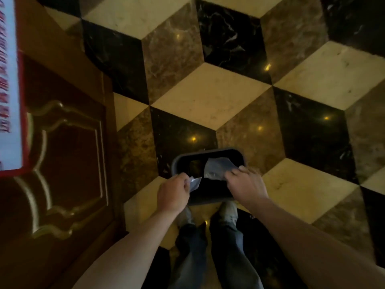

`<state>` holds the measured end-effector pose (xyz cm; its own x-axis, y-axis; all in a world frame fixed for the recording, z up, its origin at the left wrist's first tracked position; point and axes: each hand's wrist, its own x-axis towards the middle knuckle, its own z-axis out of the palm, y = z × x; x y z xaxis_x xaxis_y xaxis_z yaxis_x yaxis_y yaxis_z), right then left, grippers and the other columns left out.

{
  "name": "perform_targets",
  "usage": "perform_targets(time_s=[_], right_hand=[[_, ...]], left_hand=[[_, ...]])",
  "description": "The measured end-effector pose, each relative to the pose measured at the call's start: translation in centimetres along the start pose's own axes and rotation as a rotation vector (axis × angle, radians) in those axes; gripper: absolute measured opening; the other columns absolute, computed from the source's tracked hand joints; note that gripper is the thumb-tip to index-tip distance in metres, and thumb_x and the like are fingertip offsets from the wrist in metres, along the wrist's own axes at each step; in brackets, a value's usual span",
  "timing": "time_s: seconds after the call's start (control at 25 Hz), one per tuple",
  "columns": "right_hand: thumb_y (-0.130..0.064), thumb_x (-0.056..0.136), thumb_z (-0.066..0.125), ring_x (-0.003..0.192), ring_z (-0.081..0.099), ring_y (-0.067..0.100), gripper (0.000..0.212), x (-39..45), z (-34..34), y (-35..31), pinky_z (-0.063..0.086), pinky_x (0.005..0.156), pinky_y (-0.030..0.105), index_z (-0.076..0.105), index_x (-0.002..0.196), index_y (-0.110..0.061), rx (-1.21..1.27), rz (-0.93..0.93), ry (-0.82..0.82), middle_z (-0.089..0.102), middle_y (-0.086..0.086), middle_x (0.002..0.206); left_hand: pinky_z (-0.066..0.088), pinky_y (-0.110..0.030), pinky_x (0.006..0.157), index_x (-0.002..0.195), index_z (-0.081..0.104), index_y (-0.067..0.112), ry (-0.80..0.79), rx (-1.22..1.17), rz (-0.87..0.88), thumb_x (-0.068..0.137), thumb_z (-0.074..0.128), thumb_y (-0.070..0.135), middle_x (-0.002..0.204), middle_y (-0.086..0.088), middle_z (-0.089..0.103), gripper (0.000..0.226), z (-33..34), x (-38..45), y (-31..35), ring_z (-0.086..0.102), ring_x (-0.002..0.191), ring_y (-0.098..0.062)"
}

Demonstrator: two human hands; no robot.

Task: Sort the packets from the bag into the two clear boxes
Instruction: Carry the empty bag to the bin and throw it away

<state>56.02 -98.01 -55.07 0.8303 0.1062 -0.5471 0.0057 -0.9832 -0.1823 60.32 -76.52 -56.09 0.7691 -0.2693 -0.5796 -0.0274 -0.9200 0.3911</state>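
I look straight down at a dark rectangular bin (pixel 177 161) standing on the floor in front of my feet. My right hand (pixel 245 185) pinches a larger crumpled grey piece of wrapper (pixel 216 167) over the bin's opening. My left hand (pixel 174 192) pinches a small grey torn scrap (pixel 195 183) at the bin's near left rim. The two pieces are apart, with a dark gap between them. No bag, packets or clear boxes are in view.
The floor (pixel 210 101) is polished marble in a cube pattern of cream, brown and black tiles. A carved dark wooden door (pixel 68 142) runs along the left, with a red-bordered white notice (pixel 9 84) on it. My shoes (pixel 228 211) stand just behind the bin.
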Motion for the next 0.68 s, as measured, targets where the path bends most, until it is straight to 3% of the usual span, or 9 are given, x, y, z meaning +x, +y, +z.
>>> perform_targets(time_s=[0.2, 0.44, 0.68], right_hand=[[-0.019, 0.090, 0.056, 0.101, 0.057, 0.028, 0.016, 5.8, 8.5, 1.0, 0.044, 0.078, 0.038, 0.057, 0.106, -0.018, -0.023, -0.018, -0.063, 0.066, 0.004, 0.103], [-0.018, 0.091, 0.053, 0.105, 0.057, 0.030, 0.028, 10.3, 14.9, 2.1, 0.046, 0.080, 0.039, 0.054, 0.119, -0.016, -0.078, -0.039, -0.109, 0.065, 0.007, 0.110], [-0.016, 0.089, 0.054, 0.112, 0.057, 0.033, 0.036, 13.1, 20.5, 2.1, 0.046, 0.087, 0.041, 0.056, 0.125, -0.018, -0.116, -0.013, -0.274, 0.063, 0.011, 0.122]], left_hand=[[0.051, -0.041, 0.058, 0.087, 0.058, 0.018, -0.048, 0.101, 0.032, 0.098, 0.043, 0.023, 0.086, -0.002, 0.061, 0.019, 7.2, 6.7, -2.2, 0.063, 0.072, -0.027], [0.042, -0.036, 0.053, 0.097, 0.059, 0.017, -0.160, 0.176, 0.010, 0.097, 0.045, 0.023, 0.089, -0.005, 0.062, 0.015, 13.6, 12.2, -5.0, 0.064, 0.077, -0.031], [0.050, -0.045, 0.078, 0.111, 0.064, 0.012, -0.259, 0.248, -0.106, 0.097, 0.043, 0.018, 0.111, -0.018, 0.065, 0.025, 19.2, 16.4, -6.9, 0.062, 0.102, -0.040]])
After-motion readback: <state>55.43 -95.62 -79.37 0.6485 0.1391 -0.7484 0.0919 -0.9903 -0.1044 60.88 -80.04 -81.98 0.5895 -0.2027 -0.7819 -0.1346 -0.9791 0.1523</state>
